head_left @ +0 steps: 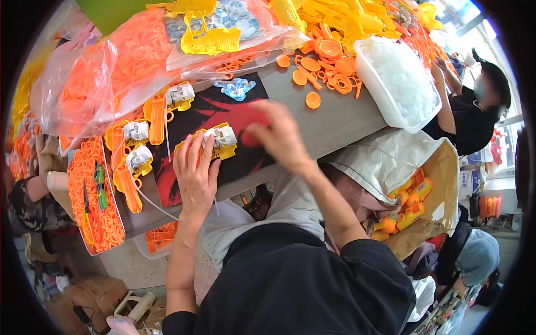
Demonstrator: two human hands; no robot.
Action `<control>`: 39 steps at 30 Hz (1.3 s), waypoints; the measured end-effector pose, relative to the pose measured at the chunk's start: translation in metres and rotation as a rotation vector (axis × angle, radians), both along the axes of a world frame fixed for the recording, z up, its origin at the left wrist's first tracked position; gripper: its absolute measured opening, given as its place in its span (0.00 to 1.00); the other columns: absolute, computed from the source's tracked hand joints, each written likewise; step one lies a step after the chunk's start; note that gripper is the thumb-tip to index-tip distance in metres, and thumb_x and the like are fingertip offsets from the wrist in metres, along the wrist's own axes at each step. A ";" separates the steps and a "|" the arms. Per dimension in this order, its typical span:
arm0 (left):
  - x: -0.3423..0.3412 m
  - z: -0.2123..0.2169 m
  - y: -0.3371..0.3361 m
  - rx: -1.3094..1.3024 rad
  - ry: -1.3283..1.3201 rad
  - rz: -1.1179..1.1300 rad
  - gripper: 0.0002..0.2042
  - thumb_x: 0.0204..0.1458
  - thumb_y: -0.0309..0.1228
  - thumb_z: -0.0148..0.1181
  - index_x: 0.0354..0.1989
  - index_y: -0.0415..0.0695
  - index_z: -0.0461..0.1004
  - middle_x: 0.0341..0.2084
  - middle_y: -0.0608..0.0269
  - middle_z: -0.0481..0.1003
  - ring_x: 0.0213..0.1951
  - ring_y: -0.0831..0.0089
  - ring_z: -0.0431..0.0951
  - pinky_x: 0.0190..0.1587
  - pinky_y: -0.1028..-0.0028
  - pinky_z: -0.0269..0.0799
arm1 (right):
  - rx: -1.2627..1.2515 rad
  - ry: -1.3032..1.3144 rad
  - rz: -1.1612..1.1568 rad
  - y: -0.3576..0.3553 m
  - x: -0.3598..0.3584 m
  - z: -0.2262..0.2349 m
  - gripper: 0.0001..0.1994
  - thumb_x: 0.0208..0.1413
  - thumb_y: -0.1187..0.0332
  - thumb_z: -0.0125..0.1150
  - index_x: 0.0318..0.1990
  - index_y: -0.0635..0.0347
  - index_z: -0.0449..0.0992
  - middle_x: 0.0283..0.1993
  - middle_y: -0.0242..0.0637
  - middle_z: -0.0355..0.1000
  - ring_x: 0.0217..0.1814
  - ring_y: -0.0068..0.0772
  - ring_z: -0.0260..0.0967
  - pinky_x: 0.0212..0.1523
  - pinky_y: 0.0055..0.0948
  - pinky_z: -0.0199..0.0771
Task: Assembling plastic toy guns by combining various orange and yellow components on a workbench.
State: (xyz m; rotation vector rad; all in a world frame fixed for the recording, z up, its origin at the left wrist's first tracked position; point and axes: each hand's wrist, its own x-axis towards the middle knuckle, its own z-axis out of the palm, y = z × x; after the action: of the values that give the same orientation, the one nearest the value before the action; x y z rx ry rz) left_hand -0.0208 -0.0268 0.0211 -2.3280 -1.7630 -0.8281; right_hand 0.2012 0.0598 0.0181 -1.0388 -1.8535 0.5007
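Holding the yellow-and-white assembly [224,139], which slants up rightward mid-frame, the half-curled left hand [195,170] is nearer; the blurred right hand [282,139], loosely open, seems empty.

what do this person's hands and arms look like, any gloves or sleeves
The left hand and right hand are both ungloved, with no watch or bracelet showing at either wrist. The right is blurred, so finer detail is lost. The forearms are uncovered; short black sleeves cover the upper arms.
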 end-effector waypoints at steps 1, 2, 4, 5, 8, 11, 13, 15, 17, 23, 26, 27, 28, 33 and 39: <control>0.000 -0.001 -0.003 -0.010 0.047 0.018 0.28 0.56 0.33 0.65 0.67 0.47 0.69 0.65 0.58 0.67 0.68 0.55 0.62 0.69 0.53 0.55 | 0.047 0.023 -0.177 0.010 0.025 0.001 0.15 0.56 0.75 0.67 0.51 0.61 0.77 0.46 0.44 0.77 0.49 0.41 0.76 0.49 0.35 0.77; -0.002 -0.002 -0.003 -0.019 0.053 0.015 0.30 0.57 0.35 0.64 0.69 0.48 0.66 0.67 0.59 0.64 0.69 0.55 0.61 0.70 0.53 0.54 | 0.037 0.005 -0.400 0.022 0.054 -0.002 0.09 0.59 0.75 0.64 0.46 0.62 0.80 0.41 0.43 0.77 0.43 0.37 0.77 0.44 0.33 0.77; -0.001 -0.004 -0.002 -0.015 0.048 0.024 0.30 0.57 0.35 0.63 0.70 0.48 0.65 0.67 0.59 0.65 0.69 0.55 0.61 0.70 0.52 0.53 | -0.035 -0.007 -0.561 0.044 0.107 0.003 0.07 0.57 0.73 0.64 0.41 0.63 0.81 0.39 0.44 0.76 0.41 0.43 0.75 0.45 0.39 0.75; 0.002 -0.004 0.001 -0.010 0.046 0.023 0.31 0.57 0.35 0.63 0.70 0.48 0.64 0.66 0.59 0.65 0.69 0.55 0.61 0.71 0.52 0.53 | -0.063 -0.187 -0.641 0.055 0.134 -0.005 0.07 0.57 0.71 0.65 0.42 0.61 0.82 0.39 0.44 0.76 0.42 0.46 0.75 0.44 0.40 0.75; -0.002 -0.010 0.000 -0.013 -0.065 0.024 0.34 0.53 0.34 0.68 0.69 0.45 0.62 0.67 0.57 0.64 0.70 0.53 0.59 0.71 0.51 0.51 | -0.082 -0.328 -0.644 0.078 0.150 -0.013 0.07 0.56 0.70 0.66 0.41 0.60 0.82 0.39 0.44 0.77 0.43 0.48 0.76 0.44 0.41 0.76; 0.002 -0.005 0.000 0.036 -0.096 0.103 0.37 0.47 0.33 0.73 0.66 0.43 0.61 0.68 0.53 0.62 0.70 0.49 0.58 0.71 0.51 0.50 | 0.171 -0.521 -0.609 0.092 0.148 -0.022 0.07 0.55 0.69 0.67 0.39 0.60 0.81 0.38 0.44 0.77 0.42 0.50 0.76 0.44 0.42 0.76; 0.006 -0.008 0.001 0.037 -0.090 0.153 0.36 0.42 0.31 0.77 0.60 0.44 0.62 0.67 0.50 0.62 0.69 0.47 0.58 0.71 0.50 0.51 | -0.048 -0.456 -0.612 0.097 0.159 -0.023 0.08 0.54 0.69 0.69 0.38 0.62 0.80 0.41 0.43 0.77 0.43 0.50 0.76 0.45 0.42 0.75; 0.007 -0.012 0.004 0.035 -0.169 0.139 0.34 0.41 0.29 0.77 0.56 0.44 0.63 0.65 0.50 0.63 0.68 0.47 0.59 0.70 0.49 0.52 | -0.087 -0.439 -0.573 0.102 0.166 -0.024 0.10 0.53 0.66 0.71 0.38 0.62 0.79 0.42 0.44 0.76 0.46 0.50 0.76 0.46 0.42 0.75; 0.010 -0.011 0.007 0.044 -0.199 0.135 0.30 0.41 0.25 0.76 0.52 0.44 0.64 0.63 0.51 0.64 0.67 0.48 0.61 0.70 0.50 0.53 | -0.079 -0.390 -0.629 0.101 0.173 -0.021 0.14 0.54 0.64 0.72 0.40 0.65 0.79 0.43 0.46 0.75 0.39 0.41 0.75 0.42 0.38 0.74; 0.003 -0.014 0.006 0.097 -0.144 0.144 0.20 0.45 0.19 0.66 0.46 0.42 0.66 0.62 0.50 0.67 0.66 0.49 0.64 0.69 0.52 0.57 | -0.287 -0.311 -0.429 0.102 0.180 -0.016 0.16 0.53 0.64 0.74 0.41 0.67 0.79 0.42 0.42 0.72 0.35 0.31 0.68 0.40 0.32 0.71; 0.004 -0.015 0.005 0.107 -0.170 0.137 0.17 0.47 0.18 0.64 0.44 0.41 0.67 0.62 0.49 0.68 0.66 0.48 0.65 0.69 0.52 0.58 | -0.215 -0.323 -0.358 0.097 0.184 -0.014 0.14 0.53 0.65 0.73 0.40 0.67 0.79 0.41 0.41 0.71 0.38 0.30 0.68 0.40 0.31 0.69; 0.003 -0.015 0.005 0.107 -0.186 0.131 0.17 0.47 0.18 0.64 0.44 0.41 0.67 0.62 0.49 0.68 0.66 0.48 0.65 0.69 0.52 0.57 | -0.276 -0.282 -0.321 0.090 0.189 -0.012 0.14 0.53 0.65 0.73 0.40 0.67 0.79 0.42 0.43 0.71 0.41 0.37 0.70 0.42 0.34 0.71; 0.005 -0.015 0.006 0.106 -0.186 0.130 0.17 0.47 0.18 0.64 0.44 0.41 0.67 0.62 0.49 0.68 0.66 0.48 0.65 0.69 0.52 0.57 | -0.339 -0.243 -0.291 0.085 0.193 -0.011 0.15 0.53 0.65 0.73 0.41 0.67 0.78 0.43 0.44 0.71 0.44 0.43 0.72 0.44 0.37 0.72; 0.002 -0.015 0.004 0.098 -0.190 0.129 0.14 0.50 0.19 0.64 0.43 0.41 0.67 0.63 0.48 0.67 0.66 0.48 0.64 0.70 0.52 0.57 | -0.262 -0.288 -0.281 0.073 0.192 -0.009 0.13 0.53 0.69 0.73 0.40 0.68 0.77 0.39 0.41 0.71 0.38 0.34 0.69 0.41 0.32 0.70; 0.002 -0.016 0.006 0.097 -0.238 0.114 0.12 0.54 0.21 0.64 0.42 0.41 0.67 0.63 0.47 0.67 0.67 0.47 0.64 0.69 0.52 0.57 | -0.333 -0.300 -0.320 0.066 0.189 0.002 0.15 0.51 0.74 0.72 0.43 0.67 0.73 0.37 0.41 0.73 0.36 0.34 0.70 0.38 0.35 0.72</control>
State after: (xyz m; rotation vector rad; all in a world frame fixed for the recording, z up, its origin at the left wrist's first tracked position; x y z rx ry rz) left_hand -0.0189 -0.0211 0.0053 -2.1206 -1.8765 -1.1833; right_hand 0.3899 0.1253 0.0204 -1.6799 -1.8451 0.4908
